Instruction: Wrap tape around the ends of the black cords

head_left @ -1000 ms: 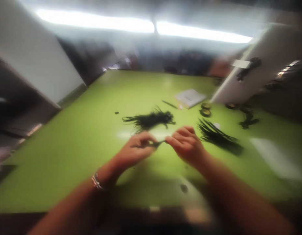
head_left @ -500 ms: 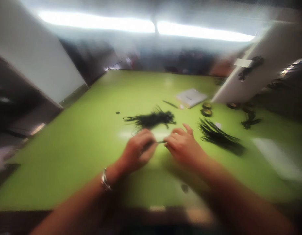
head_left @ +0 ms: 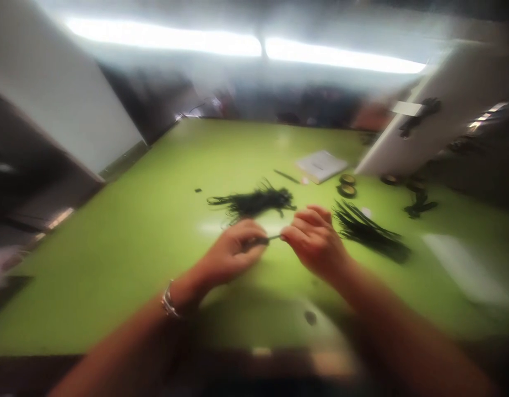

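A thin dark cord stretches between my two hands, just above the green table. My left hand, with a bracelet at the wrist, is closed on one end of it. The other end is pinched in the fingertips of my right hand. Some of the cord is hidden inside the left fingers. Just beyond the hands lies a tangled pile of black cords. To the right of my right hand is a neater bundle of black cords, lying side by side.
The green table also bears a white box or booklet, a dark pen-like stick, two rolls of tape and a small black piece. White panels rise at left and right. A dark round spot shows near the front edge.
My right hand has shifted slightly right and its raised fingers have curled in. The left hand has turned a little, showing more of the cord. The things on the table lie as before.
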Motion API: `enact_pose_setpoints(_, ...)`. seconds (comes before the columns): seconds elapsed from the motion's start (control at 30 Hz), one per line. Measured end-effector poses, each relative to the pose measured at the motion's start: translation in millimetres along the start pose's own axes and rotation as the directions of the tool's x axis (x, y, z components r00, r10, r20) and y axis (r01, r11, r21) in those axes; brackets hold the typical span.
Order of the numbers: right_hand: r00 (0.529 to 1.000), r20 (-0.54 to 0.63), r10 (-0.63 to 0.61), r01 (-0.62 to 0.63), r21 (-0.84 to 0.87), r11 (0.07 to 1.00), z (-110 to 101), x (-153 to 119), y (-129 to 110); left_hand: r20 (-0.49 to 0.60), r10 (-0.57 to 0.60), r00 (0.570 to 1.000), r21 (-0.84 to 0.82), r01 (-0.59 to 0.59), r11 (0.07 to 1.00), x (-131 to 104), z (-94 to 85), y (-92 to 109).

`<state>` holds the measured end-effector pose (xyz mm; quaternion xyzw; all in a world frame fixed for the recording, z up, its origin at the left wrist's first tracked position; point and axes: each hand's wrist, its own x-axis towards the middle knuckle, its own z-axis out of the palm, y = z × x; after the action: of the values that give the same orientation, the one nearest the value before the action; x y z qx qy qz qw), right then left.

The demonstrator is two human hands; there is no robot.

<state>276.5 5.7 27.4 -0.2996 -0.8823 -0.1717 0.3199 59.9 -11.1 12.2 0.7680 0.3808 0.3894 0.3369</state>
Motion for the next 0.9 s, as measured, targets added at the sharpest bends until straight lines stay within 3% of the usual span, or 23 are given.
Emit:
enact_pose_setpoints(0.13, 0.993, -0.110, -0.037, 0.029, -0.074, 0.997, 3.6, -3.2, 0.2, 0.042, -0.189, 0.981, -0.239, 0.194, 0.952, 1.2, -0.1, 5.0)
enact_pose_setpoints(0.2, 0.993, -0.119, -0.023, 0.017, -0.051, 0.999, 6.5, -3.8, -1.7, -0.024, -0.194, 0.981, -0.231, 0.183, 0.956, 1.1, 2.3, 5.2)
enact_pose_setpoints(0.27, 0.998, -0.048, 0.036, -0.034, 0.036, 0.999, 8.8, -3.5, -3.4, -0.155, -0.100, 0.983, -0.089, 0.086, 0.992, 0.6, 5.1, 3.6)
enact_pose_setpoints(0.33, 0.992, 0.066, 0.110, -0.120, 0.175, 0.977, 10.5, -3.1, -4.1, -0.210, 0.040, 0.977, 0.073, -0.025, 0.997, -0.5, 7.6, 0.8)
enact_pose_setpoints(0.4, 0.967, 0.213, 0.141, -0.205, 0.315, 0.927, 12.0, -3.5, -4.1, -0.176, 0.158, 0.972, 0.179, -0.126, 0.976, -2.1, 9.6, -1.9)
enact_pose_setpoints(0.5, 0.900, 0.407, 0.157, -0.347, 0.450, 0.823, 14.0, -4.7, -4.8, -0.108, 0.243, 0.964, 0.244, -0.211, 0.947, -3.7, 11.0, -3.4)
enact_pose_setpoints(0.6, 0.891, 0.408, 0.199, -0.411, 0.539, 0.736, 13.6, -4.0, -4.6, -0.114, 0.210, 0.971, 0.192, -0.186, 0.964, -2.2, 9.7, -1.0)
enact_pose_setpoints(0.67, 0.937, 0.299, 0.179, -0.319, 0.527, 0.788, 10.5, -2.1, -2.5, -0.109, 0.116, 0.987, 0.117, -0.103, 0.988, -0.1, 7.2, 1.2)
enact_pose_setpoints(0.73, 0.978, 0.194, 0.079, -0.152, 0.400, 0.904, 5.6, -0.2, 0.9, -0.063, -0.004, 0.998, 0.038, 0.006, 0.999, 1.4, 3.7, 2.7)
enact_pose_setpoints(0.8, 0.989, 0.141, -0.045, 0.010, 0.237, 0.971, 0.3, 0.5, 4.7, 0.006, -0.110, 0.994, -0.056, 0.110, 0.992, 1.8, -0.6, 3.5)
enact_pose_setpoints(0.9, 0.988, 0.080, -0.129, 0.123, 0.084, 0.989, -4.6, -2.0, 8.6, 0.135, -0.220, 0.966, -0.271, 0.250, 0.930, 0.9, -6.3, 5.0)
